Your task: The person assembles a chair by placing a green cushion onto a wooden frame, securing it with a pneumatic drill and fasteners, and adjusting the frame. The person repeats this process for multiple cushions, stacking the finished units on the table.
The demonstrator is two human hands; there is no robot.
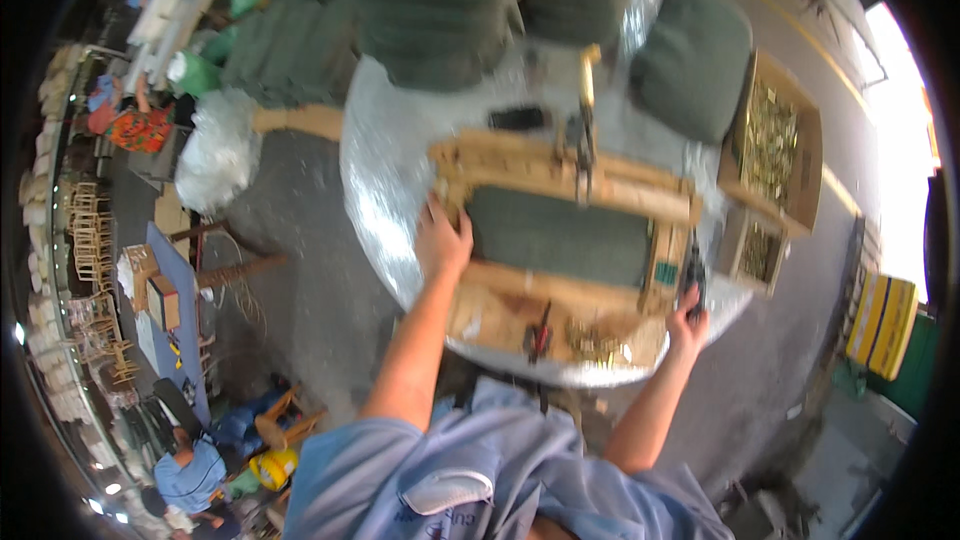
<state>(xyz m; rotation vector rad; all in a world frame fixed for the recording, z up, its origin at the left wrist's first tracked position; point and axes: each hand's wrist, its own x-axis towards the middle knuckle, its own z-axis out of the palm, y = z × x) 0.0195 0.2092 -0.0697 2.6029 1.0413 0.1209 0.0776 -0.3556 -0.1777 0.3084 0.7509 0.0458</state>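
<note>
The grey floor (300, 290) is running well out past the bench (390, 180), whose rounded top is gleaming under clear film. Green cushions (430, 10) are crowding beyond the far side of the wooden frame (640, 198), which is lying flat on the bench. Well apart, left of the frame and nearer, a co-worker in blue (192, 475) is keeping low. Inside the frame a dark green panel (560, 235) is showing. Right of the frame, a carton (808, 160) is holding brass-coloured pieces, with a smaller box (760, 285) just nearer. At the frame's left end, the person's left grip (443, 240) is pinching the rail between thumb and fingers; by its right end, the right grip (687, 323) is closing around a dark tool (697, 280). Nearer than the frame's near rail, a red-handled tool (540, 335) is lying beside loose brass-coloured fittings (595, 340).
</note>
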